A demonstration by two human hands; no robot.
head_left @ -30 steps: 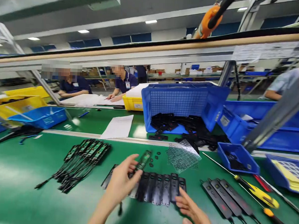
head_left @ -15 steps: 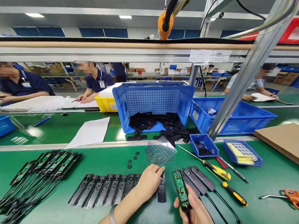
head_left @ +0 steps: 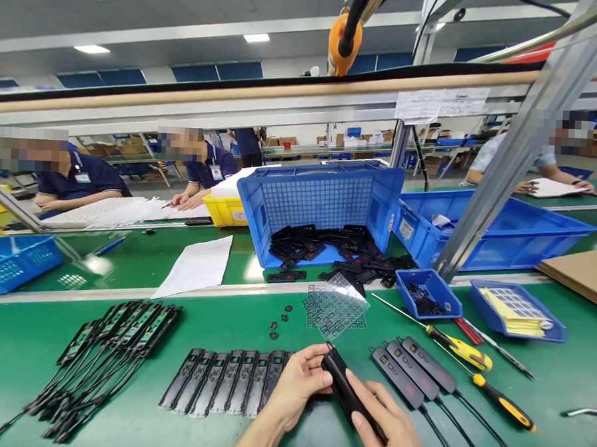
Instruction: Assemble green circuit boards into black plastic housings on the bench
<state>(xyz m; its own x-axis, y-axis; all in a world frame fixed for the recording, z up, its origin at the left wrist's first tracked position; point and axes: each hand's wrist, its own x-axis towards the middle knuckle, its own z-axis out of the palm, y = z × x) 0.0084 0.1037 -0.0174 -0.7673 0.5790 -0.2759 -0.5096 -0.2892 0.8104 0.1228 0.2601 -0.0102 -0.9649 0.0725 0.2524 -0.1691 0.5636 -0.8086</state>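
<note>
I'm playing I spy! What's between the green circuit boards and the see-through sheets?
In the head view, four small black pieces lie there on the green tabletop.

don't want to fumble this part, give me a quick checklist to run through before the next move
1. Both hands on the black case: ok, left hand at its far end, right hand nearer the wearer.
2. Case fully closed: cannot tell, its seam is not clear.
3. Row of black covers side by side: ok, though the left hand hides its right end.
4. Small black pieces boxed: not ok, four lie loose on the green table.
5. Yellow screwdrivers apart from the hands: ok.
</note>
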